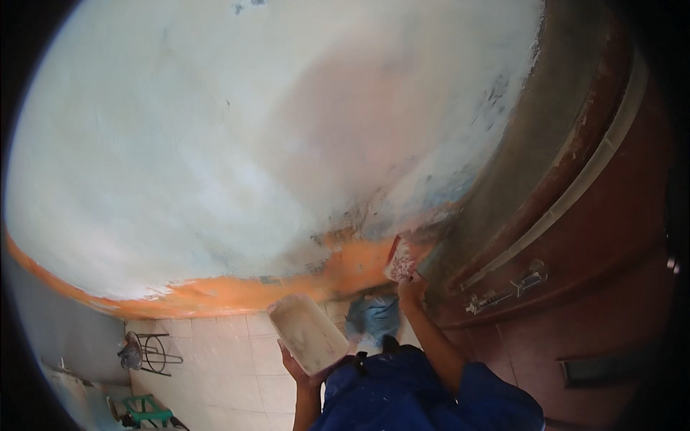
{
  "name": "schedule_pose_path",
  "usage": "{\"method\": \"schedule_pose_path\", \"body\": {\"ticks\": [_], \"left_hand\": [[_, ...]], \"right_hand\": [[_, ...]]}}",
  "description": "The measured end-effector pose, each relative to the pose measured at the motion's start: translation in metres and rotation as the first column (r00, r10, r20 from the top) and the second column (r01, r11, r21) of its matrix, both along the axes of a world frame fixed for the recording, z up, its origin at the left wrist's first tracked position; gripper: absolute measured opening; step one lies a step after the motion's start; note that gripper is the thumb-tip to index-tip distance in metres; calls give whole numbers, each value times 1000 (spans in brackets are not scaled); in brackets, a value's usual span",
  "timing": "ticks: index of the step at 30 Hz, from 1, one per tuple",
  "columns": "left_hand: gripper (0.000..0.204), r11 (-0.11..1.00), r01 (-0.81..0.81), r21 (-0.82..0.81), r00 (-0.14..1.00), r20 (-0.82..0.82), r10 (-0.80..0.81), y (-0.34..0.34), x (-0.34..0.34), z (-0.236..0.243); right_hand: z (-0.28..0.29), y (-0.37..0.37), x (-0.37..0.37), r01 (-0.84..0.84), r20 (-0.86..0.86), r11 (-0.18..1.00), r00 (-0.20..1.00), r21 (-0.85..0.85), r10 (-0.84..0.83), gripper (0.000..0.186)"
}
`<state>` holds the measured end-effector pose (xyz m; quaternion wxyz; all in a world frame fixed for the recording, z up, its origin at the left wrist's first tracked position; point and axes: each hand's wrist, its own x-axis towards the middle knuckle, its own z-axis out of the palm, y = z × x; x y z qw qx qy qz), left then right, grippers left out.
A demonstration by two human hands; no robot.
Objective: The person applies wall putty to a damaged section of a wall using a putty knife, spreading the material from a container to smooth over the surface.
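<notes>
My left hand grips a shallow, rectangular off-white plastic tub by its near side. Pale smears coat the inside of the tub. In my right hand is a broad flat tool like a putty knife, red along one edge and smeared with white. Its blade is at the low right part of the wall, by the orange band; I cannot tell if it touches. The wall is mostly whitish, with dark and bluish patches low on the right.
On the right stands a reddish-brown door with a metal handle. A blue crumpled sheet or bag lies at the wall's foot. A dark-framed stool and a green stool stand on the tiled floor at left.
</notes>
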<state>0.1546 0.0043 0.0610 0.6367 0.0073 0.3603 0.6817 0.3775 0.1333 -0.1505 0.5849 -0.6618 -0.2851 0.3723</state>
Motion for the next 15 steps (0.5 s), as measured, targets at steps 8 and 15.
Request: {"method": "schedule_pose_path", "body": {"ticks": [8,15], "left_hand": [[104,1000,4,-31,948,-317,-13,-4,11,3],[104,999,-28,-43,997,66,31,0,5,3]], "right_hand": [[84,27,-23,285,-884,942,467,177,24,42],[87,121,13,313,-902,937,432,155,5,15]]}}
